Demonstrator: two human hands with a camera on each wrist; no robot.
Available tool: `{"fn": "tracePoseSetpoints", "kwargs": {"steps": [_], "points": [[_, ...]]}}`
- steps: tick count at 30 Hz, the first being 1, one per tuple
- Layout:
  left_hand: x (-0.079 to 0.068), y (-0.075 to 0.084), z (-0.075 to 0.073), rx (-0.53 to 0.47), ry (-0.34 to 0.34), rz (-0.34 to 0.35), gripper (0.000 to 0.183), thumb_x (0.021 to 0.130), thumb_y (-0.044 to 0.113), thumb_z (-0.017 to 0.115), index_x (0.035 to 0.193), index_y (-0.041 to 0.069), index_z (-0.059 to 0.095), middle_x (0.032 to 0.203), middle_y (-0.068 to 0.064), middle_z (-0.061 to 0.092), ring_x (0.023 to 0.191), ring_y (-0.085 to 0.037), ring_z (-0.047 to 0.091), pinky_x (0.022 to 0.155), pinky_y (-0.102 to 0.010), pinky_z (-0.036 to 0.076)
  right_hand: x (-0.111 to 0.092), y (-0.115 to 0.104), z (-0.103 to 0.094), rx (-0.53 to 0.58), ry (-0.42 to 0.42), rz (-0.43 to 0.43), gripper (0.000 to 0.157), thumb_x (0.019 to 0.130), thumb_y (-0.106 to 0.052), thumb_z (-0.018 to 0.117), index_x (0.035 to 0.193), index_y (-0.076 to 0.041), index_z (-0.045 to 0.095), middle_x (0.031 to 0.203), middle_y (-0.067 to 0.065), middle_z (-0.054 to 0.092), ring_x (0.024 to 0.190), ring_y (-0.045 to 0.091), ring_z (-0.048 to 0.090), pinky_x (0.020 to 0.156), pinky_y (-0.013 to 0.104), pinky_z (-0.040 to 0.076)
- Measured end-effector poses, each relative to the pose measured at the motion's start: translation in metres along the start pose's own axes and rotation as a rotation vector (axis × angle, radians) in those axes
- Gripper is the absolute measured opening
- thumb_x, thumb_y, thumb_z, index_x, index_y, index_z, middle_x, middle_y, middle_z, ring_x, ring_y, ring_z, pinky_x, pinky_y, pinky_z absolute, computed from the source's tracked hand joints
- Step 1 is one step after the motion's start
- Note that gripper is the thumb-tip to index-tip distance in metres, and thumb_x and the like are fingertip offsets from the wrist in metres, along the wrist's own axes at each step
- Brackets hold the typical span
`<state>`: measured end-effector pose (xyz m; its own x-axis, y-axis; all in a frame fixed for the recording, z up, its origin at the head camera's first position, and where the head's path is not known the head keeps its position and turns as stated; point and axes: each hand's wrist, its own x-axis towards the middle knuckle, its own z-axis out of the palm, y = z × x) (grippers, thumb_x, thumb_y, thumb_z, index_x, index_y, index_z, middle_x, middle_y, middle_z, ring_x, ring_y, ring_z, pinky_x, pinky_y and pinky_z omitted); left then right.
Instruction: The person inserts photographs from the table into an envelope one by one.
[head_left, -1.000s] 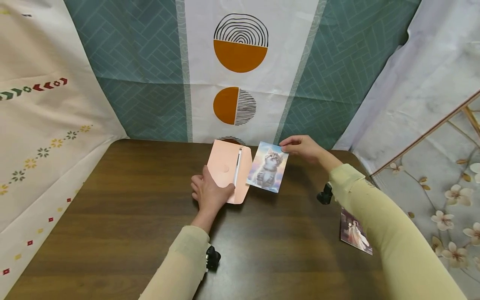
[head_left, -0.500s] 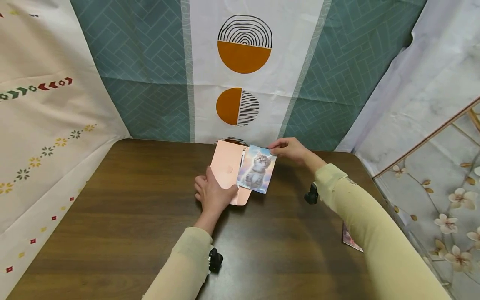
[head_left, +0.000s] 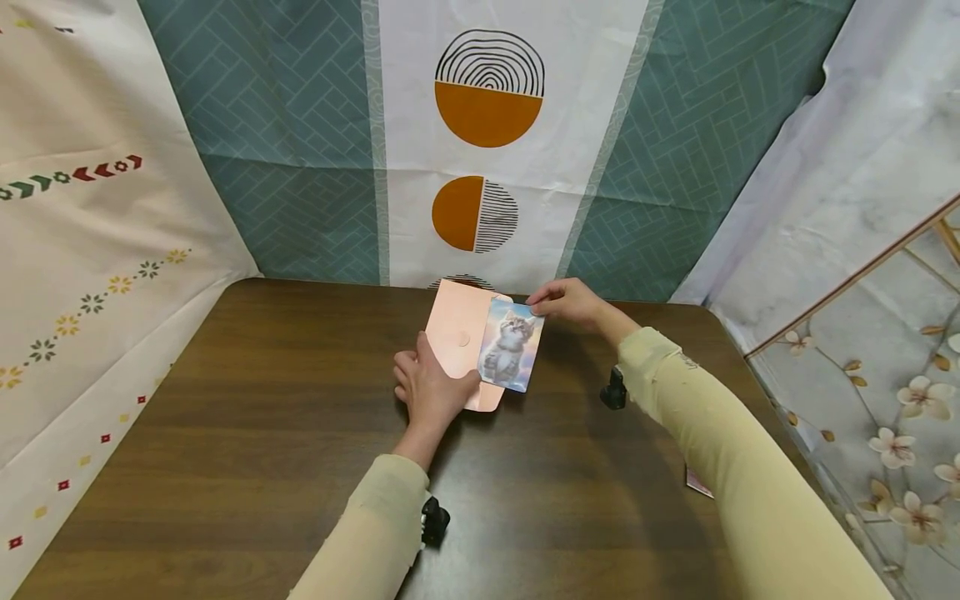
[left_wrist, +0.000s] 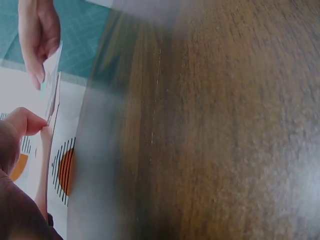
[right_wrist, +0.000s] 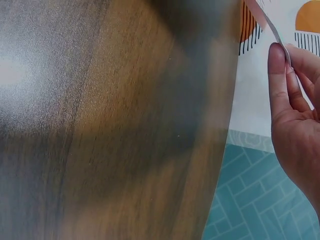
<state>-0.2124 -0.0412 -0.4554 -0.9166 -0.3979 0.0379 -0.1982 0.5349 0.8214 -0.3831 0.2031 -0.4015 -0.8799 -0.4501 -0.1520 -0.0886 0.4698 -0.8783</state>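
A pale pink envelope (head_left: 457, 325) with a round seal is held above the table by my left hand (head_left: 433, 385), thumb on its front and fingers behind. My right hand (head_left: 572, 305) pinches the upper right corner of a kitten picture card (head_left: 512, 346). The card's left edge lies at the envelope's opening, over the flap side; how far it is inside, I cannot tell. In the left wrist view the thumb (left_wrist: 31, 123) presses the envelope (left_wrist: 45, 155) close to the card's edge. The right wrist view has the right hand (right_wrist: 297, 100) gripping the thin card between thumb and fingers.
The brown wooden table (head_left: 247, 433) stretches below both hands. At the right, the corner of another card (head_left: 698, 483) shows beside the right sleeve, mostly hidden. Patterned cloth (head_left: 480, 225) hangs behind the table's far edge.
My right hand has brought the kitten card leftward from beside the envelope until it overlaps the flap and meets the opening. The left hand keeps its grip, almost still.
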Motion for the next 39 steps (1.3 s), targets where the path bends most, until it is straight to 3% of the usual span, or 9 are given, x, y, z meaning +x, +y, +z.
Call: {"fn": "tracePoseSetpoints", "kwargs": {"steps": [8, 17, 24, 32, 36, 39], "points": [[-0.001, 0.001, 0.0, -0.01, 0.01, -0.001, 0.11, 0.071, 0.032, 0.087, 0.163, 0.005, 0.034, 0.133, -0.026, 0.038, 0.126, -0.044, 0.035, 0.102, -0.063, 0.032, 0.002, -0.004, 0.009, -0.013, -0.021, -0.01, 0.026, 0.101, -0.002, 0.071, 0.123, 0.01, 0.072, 0.102, 0.001, 0.075, 0.096, 0.014, 0.068, 0.103, 0.05, 0.054], [-0.002, 0.003, 0.001, -0.008, -0.015, -0.017, 0.112, 0.073, 0.036, 0.09, 0.164, 0.006, 0.032, 0.135, -0.026, 0.037, 0.129, -0.043, 0.034, 0.104, -0.063, 0.031, 0.008, -0.009, 0.021, 0.012, 0.026, -0.008, 0.024, 0.101, -0.003, 0.072, 0.121, 0.01, 0.072, 0.096, 0.001, 0.073, 0.093, 0.014, 0.067, 0.105, 0.053, 0.053], [-0.002, 0.002, 0.002, -0.01, -0.014, -0.02, 0.113, 0.072, 0.036, 0.091, 0.164, 0.006, 0.033, 0.134, -0.026, 0.037, 0.128, -0.044, 0.035, 0.104, -0.063, 0.031, 0.016, -0.012, 0.029, 0.01, 0.025, -0.019, 0.023, 0.101, -0.001, 0.071, 0.121, 0.011, 0.071, 0.094, -0.002, 0.071, 0.089, 0.01, 0.068, 0.097, 0.041, 0.058], [-0.001, 0.003, 0.002, -0.023, 0.003, -0.012, 0.113, 0.07, 0.034, 0.09, 0.164, 0.005, 0.033, 0.134, -0.026, 0.037, 0.127, -0.044, 0.035, 0.104, -0.063, 0.031, 0.016, -0.017, 0.033, 0.04, 0.028, -0.006, 0.028, 0.103, -0.007, 0.07, 0.126, 0.01, 0.07, 0.106, 0.006, 0.073, 0.095, 0.016, 0.068, 0.109, 0.06, 0.049], [-0.001, 0.002, 0.001, -0.031, 0.007, -0.011, 0.112, 0.071, 0.034, 0.09, 0.164, 0.005, 0.033, 0.135, -0.026, 0.037, 0.126, -0.045, 0.036, 0.102, -0.063, 0.031, 0.012, -0.014, 0.03, 0.124, 0.037, 0.015, 0.033, 0.106, -0.008, 0.066, 0.131, 0.012, 0.066, 0.117, 0.013, 0.07, 0.099, 0.018, 0.07, 0.109, 0.058, 0.05], [-0.001, 0.002, 0.0, -0.032, 0.009, -0.017, 0.112, 0.071, 0.034, 0.09, 0.164, 0.005, 0.032, 0.135, -0.027, 0.037, 0.126, -0.045, 0.036, 0.102, -0.063, 0.031, 0.007, -0.01, 0.027, 0.195, 0.038, 0.034, 0.034, 0.107, -0.007, 0.064, 0.132, 0.016, 0.062, 0.112, 0.013, 0.071, 0.091, 0.017, 0.073, 0.102, 0.053, 0.056]]}}
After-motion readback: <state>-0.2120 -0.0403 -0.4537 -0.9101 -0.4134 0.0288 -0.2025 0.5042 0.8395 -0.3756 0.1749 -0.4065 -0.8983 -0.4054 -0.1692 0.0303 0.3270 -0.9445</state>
